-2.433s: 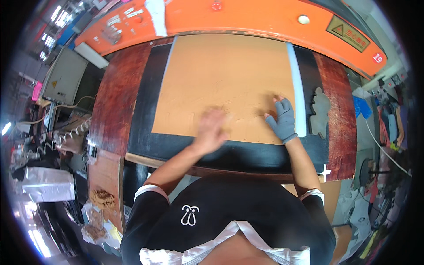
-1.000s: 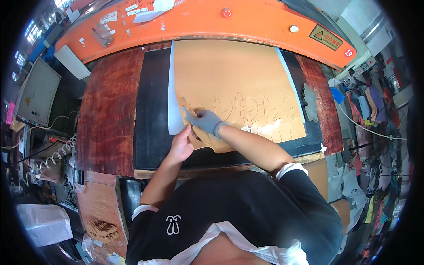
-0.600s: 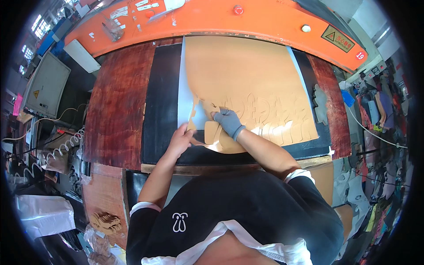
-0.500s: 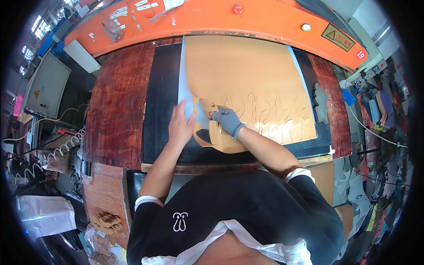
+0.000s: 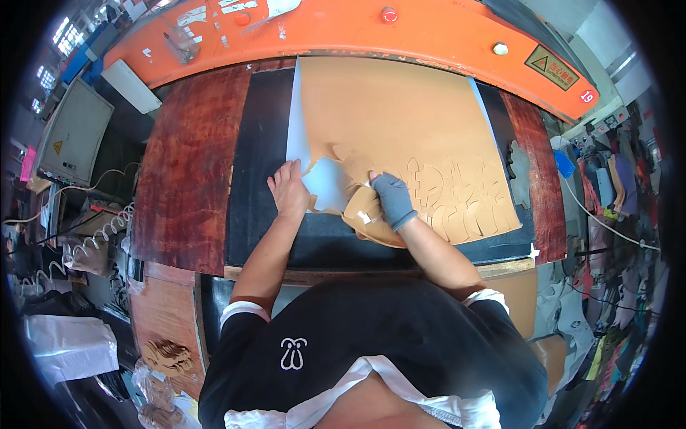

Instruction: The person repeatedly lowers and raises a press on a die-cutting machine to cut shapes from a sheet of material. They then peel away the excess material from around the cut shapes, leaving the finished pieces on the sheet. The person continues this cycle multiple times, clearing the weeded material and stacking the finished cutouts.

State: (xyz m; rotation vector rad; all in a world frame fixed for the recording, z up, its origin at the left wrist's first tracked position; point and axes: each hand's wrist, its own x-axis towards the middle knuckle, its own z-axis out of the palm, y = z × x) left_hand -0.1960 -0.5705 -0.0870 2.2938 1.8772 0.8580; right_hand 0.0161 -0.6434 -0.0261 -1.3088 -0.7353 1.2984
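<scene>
A large tan sheet (image 5: 400, 107) lies on the desk (image 5: 189, 157), over a pale blue backing sheet (image 5: 297, 129) and a black mat (image 5: 261, 143) set between red-brown wooden surfaces. The bare left hand (image 5: 288, 189) rests at the sheet's lower left edge, its fingers extended and loosely spread, their tips by the backing sheet. The right hand (image 5: 393, 196) — in a grey glove that leaves the fingertips bare — is curled over loose cut pieces (image 5: 364, 207) at the sheet's near edge; from above I cannot tell how firmly it pinches them.

Between the hands a ragged opening in the tan sheet bares the pale backing. To the right of the gloved hand, curved cut outlines (image 5: 446, 186) run in a row, the parts apparently in place.

A grey plate (image 5: 519, 175) with a scalloped edge lies just beyond the sheet's right side. Across the far side spans an orange machine beam (image 5: 336, 32) — it carries a red button (image 5: 388, 15), a white knob (image 5: 500, 48) and a warning plate (image 5: 552, 67).
</scene>
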